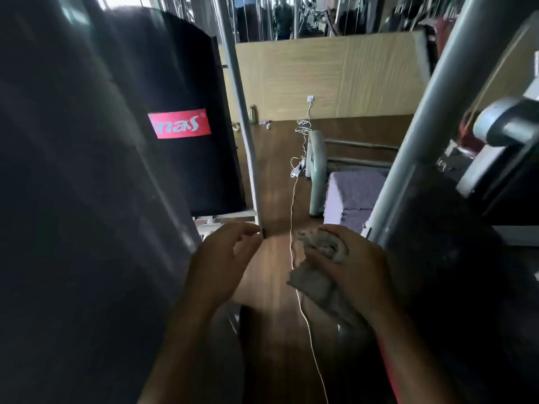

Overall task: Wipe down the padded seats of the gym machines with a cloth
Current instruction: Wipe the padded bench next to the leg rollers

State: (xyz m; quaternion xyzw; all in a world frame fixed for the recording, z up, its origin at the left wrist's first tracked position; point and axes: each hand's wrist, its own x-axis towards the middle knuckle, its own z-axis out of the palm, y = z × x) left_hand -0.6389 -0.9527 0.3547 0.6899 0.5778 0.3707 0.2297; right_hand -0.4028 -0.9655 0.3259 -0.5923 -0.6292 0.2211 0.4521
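Observation:
My right hand (353, 263) is closed around a crumpled grey cloth (318, 258), held in the air low in the middle of the view. My left hand (224, 258) hovers just to its left with the fingers loosely curled and nothing in them. A tall black padded backrest (180, 83) with a red logo patch (179, 123) stands upright at the left, apart from both hands. A dark pad (455, 258) fills the right side, close beside my right hand.
Grey machine frame tubes run upward at centre (245, 126) and right (423, 141). A thin white cord (291, 199) trails across the wooden floor (274, 176) from a wall socket. A purple padded block (350, 193) lies ahead on the floor. Mirrors line the far wall.

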